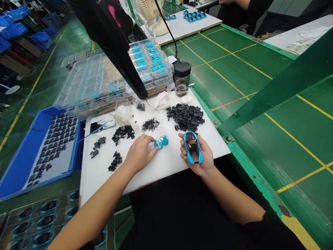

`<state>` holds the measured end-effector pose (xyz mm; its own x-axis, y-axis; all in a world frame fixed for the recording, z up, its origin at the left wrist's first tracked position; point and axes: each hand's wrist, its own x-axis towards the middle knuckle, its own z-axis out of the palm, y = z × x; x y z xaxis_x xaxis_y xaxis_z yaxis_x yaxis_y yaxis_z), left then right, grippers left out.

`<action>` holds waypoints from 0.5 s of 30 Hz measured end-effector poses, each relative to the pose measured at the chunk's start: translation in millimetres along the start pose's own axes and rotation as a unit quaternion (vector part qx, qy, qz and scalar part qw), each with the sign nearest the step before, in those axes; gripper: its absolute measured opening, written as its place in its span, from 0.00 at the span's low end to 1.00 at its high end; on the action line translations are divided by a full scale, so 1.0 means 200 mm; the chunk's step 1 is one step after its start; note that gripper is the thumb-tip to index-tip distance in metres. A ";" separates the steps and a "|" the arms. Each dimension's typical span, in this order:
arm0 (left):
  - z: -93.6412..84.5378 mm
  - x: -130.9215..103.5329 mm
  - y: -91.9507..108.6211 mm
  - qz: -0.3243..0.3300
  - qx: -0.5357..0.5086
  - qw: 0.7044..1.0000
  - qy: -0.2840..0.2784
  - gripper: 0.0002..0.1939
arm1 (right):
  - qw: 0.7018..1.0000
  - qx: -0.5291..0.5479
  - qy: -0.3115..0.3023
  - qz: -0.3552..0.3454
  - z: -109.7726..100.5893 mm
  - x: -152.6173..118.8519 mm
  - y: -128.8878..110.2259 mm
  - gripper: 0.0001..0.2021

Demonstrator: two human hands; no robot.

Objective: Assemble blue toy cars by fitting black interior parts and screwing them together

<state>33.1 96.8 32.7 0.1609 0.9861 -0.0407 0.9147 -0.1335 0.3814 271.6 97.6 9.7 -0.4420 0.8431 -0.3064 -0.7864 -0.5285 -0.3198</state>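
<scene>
My right hand [204, 158] holds a blue toy car body [193, 148] with black parts inside, lying in the palm with the fingers around it. On the white tabletop, my left hand [142, 151] has its thumb and forefinger at the left edge of some small blue parts [163, 140]; whether they grip one is hard to make out. A big pile of flat black pieces [186, 117] lies beyond my right hand. Past my left hand are a scatter of tiny black bits [150, 125] and a heap of black parts [123, 134]. Another small black heap [114, 161] sits left of my left wrist.
A dark hanging tool [140, 88] points down over the table's far side. Behind it are stacked clear trays [104, 74] and a lidded cup [182, 78]. A blue bin [52, 173] of black parts stands left. A green beam [275, 86] slants at right.
</scene>
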 end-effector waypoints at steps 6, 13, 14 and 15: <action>0.08 0.00 0.08 -0.014 -0.051 0.999 0.008 0.05 | 1.000 -0.003 0.005 0.006 0.02 0.00 0.01 0.24; -0.03 -0.09 0.06 -0.091 -0.132 0.979 -0.123 0.07 | 1.000 -0.013 -0.004 0.007 0.02 0.00 0.02 0.25; -0.05 -0.10 0.05 -0.088 -0.133 0.976 -0.152 0.08 | 1.000 -0.017 -0.002 0.011 0.03 0.01 0.02 0.24; -0.06 -0.12 0.04 -0.082 -0.122 0.975 -0.166 0.09 | 1.000 -0.024 0.001 0.016 0.03 0.01 0.02 0.24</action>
<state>32.8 74.0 48.5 0.1679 0.9008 -0.4004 0.8296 0.0902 0.5510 264.9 97.7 12.5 -0.4660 0.8249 -0.3198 -0.7499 -0.5601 -0.3520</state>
